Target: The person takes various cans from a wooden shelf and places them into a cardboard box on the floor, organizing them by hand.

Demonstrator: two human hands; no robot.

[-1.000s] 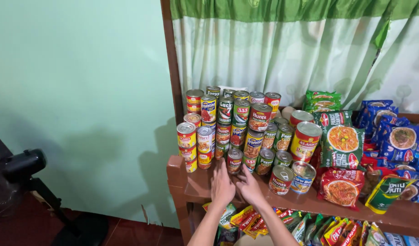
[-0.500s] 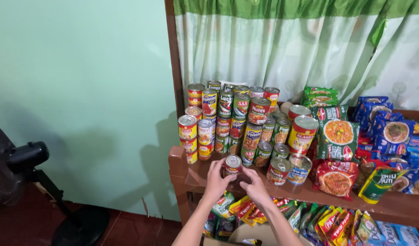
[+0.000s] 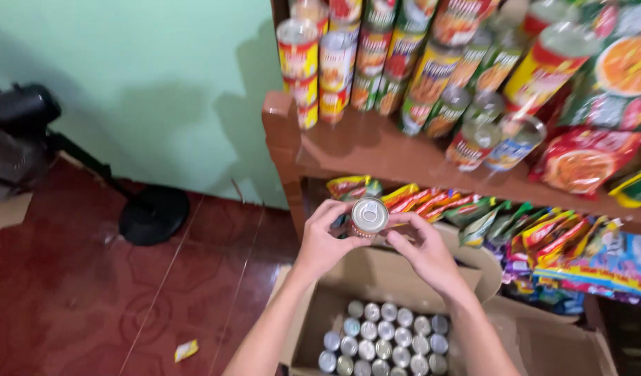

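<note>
A small tin can point(image 3: 368, 216) with a silver pull-tab lid is held upright between both hands, above an open cardboard box point(image 3: 313, 327). My left hand point(image 3: 325, 240) wraps its left side. My right hand point(image 3: 423, 252) touches its right side with the fingertips. Inside the box stand several rows of similar silver-topped cans point(image 3: 383, 340). Just beyond the hands is a brown wooden shelf point(image 3: 376, 150).
Stacked cans point(image 3: 376, 63) fill the shelf top, with red noodle packs point(image 3: 585, 157) to the right. Bright snack sachets point(image 3: 529, 237) hang under the shelf. A black fan stand point(image 3: 152, 214) sits on the red floor at left, by the green wall. A small yellow wrapper point(image 3: 186, 349) lies on the floor.
The view has tilted down from the shelf to the box. Both hands have drawn the can off the shelf and lowered it over the box.
</note>
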